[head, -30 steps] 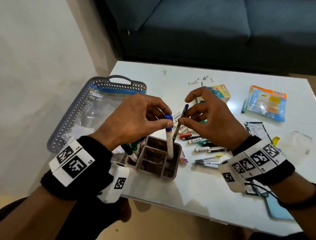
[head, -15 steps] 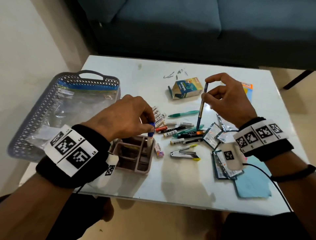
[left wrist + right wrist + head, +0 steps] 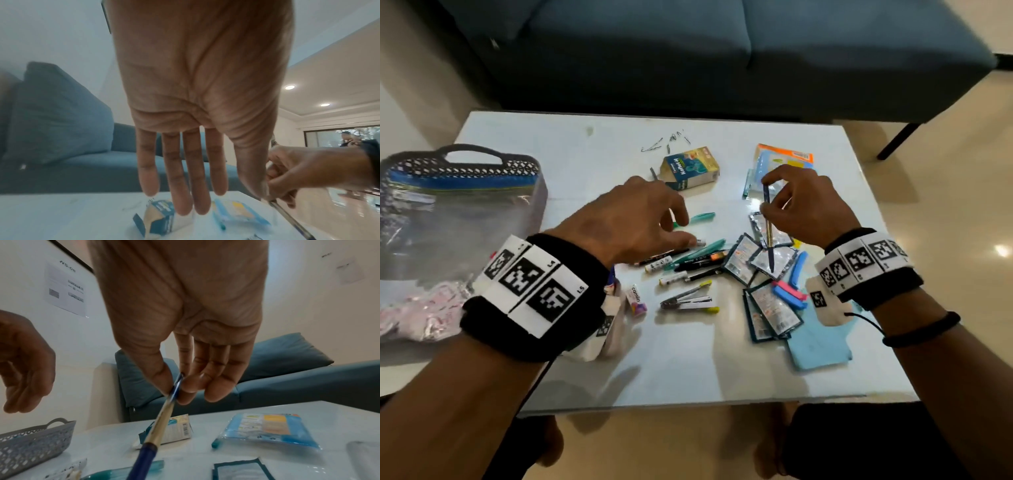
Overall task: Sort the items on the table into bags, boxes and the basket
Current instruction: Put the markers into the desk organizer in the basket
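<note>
My right hand pinches a slim blue pen between thumb and fingers and holds it nearly upright, tip down, above the foil sachets. In the right wrist view the same pen slants down from the fingertips. My left hand hovers over the pile of pens and markers, holding nothing, its fingers straight. A grey basket with a clear zip bag in it stands at the table's left. My left wrist hides the pen box.
A stapler, a small carton, a green pen, a blue packet, pink and blue clips and a light blue cloth lie on the white table. A dark sofa stands behind it.
My left hand has let go of the blue-capped marker in the pen box and moved forward over the pen pile. The right hand still holds the blue pen, now further right.
</note>
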The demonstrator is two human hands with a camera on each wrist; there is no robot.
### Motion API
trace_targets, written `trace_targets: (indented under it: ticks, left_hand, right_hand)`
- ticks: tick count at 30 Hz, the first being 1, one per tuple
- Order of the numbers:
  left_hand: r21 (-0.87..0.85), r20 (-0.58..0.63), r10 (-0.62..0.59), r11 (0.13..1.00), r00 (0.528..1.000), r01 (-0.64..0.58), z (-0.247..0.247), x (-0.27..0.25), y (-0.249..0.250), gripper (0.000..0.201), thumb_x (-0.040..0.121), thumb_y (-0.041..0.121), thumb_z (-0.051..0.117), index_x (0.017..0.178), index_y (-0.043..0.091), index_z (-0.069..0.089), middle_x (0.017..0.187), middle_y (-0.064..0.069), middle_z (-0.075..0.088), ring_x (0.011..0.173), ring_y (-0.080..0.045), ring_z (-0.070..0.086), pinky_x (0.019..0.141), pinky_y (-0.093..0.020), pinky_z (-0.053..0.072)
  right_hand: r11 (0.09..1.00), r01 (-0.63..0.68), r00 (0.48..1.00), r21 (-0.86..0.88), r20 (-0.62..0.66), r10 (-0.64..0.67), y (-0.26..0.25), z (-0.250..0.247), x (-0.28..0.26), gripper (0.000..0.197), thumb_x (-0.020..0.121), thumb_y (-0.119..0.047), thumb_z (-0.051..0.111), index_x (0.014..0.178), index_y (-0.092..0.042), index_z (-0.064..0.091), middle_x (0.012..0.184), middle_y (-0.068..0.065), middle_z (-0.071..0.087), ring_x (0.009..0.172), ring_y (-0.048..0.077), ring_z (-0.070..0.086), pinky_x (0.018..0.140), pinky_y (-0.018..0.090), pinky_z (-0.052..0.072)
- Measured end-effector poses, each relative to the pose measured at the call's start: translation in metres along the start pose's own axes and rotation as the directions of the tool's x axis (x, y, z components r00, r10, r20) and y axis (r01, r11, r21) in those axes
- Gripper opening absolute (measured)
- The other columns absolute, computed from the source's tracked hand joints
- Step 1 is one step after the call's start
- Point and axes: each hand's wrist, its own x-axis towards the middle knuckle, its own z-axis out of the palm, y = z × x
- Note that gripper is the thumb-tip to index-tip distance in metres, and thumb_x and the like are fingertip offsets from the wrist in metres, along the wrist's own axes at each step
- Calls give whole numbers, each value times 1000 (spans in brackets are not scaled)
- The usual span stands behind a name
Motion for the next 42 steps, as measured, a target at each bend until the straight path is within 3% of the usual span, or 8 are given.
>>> trace_targets:
  ticks: [3, 10, 14, 19, 23, 35, 38, 42]
  left_hand:
    - [82, 112, 38, 995, 993, -47, 28, 0, 10, 39, 83, 67, 67, 108, 38, 68, 102, 10, 66, 96, -16, 66, 87, -40, 55]
    - [230, 457, 48, 958, 888, -171, 84, -13, 38, 56, 88, 58, 68, 134, 26, 59, 131, 0, 56, 113, -22, 58, 94, -38, 52]
    - [301, 503, -8, 939, 864, -166, 97, -20, 46, 66, 91, 60, 64, 145, 24, 49, 142, -5, 44, 122, -30, 54, 98, -43, 50]
    - [340, 491, -64, 932, 869, -124, 88, -21, 47, 62, 94, 58, 60, 142, 20, 49, 136, -7, 49, 121, -30, 54, 85, -36, 39]
    - [373, 481, -120, 924, 869, -79, 84, -22, 48, 59, 94, 58, 60, 138, 18, 53, 133, -8, 53, 121, -30, 55, 85, -36, 37]
    - [463, 469, -235, 887, 851, -10, 82, -28, 52, 53, 95, 59, 59, 123, 15, 65, 126, -6, 63, 118, -29, 59, 86, -37, 40]
    - [477, 465, -235, 879, 853, -18, 82, -28, 53, 53, 95, 60, 59, 123, 15, 65, 126, -6, 64, 117, -28, 60, 91, -38, 44]
    - [513, 458, -267, 858, 848, -7, 81, -29, 52, 52, 96, 56, 58, 128, 16, 62, 128, -5, 63, 119, -30, 60, 100, -44, 48]
  right_hand:
    - [998, -37, 998, -42, 48, 39, 9, -3, -5, 32, 84, -28, 76, 113, -29, 63, 79, -6, 73, 77, 17, 71, 81, 42, 60]
    - [987, -89, 944, -136, 304, 127, 16, 12, -19, 34, 83, -30, 78, 114, -26, 63, 116, 2, 66, 106, 21, 64, 90, 36, 53]
    - [980, -37, 940, -198, 327, 101, 9, 35, -23, 40, 85, -40, 76, 120, -25, 64, 113, -1, 64, 107, 20, 61, 90, 33, 51]
    - [937, 122, 940, -329, 342, -2, 8, 54, -20, 63, 91, -27, 71, 147, -28, 44, 144, 3, 50, 136, 27, 46, 104, 47, 47]
    - [912, 136, 926, -388, 377, 22, 6, 59, -15, 60, 90, -16, 72, 144, -26, 46, 137, 7, 49, 131, 29, 46, 96, 44, 50]
    - [899, -18, 946, -437, 283, 156, -5, 29, -3, 14, 80, -1, 64, 89, -12, 68, 101, 7, 66, 91, 26, 64, 79, 42, 58]
    - [875, -9, 944, -485, 285, 168, -5, 32, -4, 3, 85, -9, 63, 88, -10, 64, 98, 9, 66, 83, 26, 62, 74, 38, 56]
    - [872, -9, 921, -489, 336, 198, -7, 33, -5, 24, 83, -7, 64, 104, -15, 71, 106, 7, 66, 96, 27, 66, 82, 40, 58]
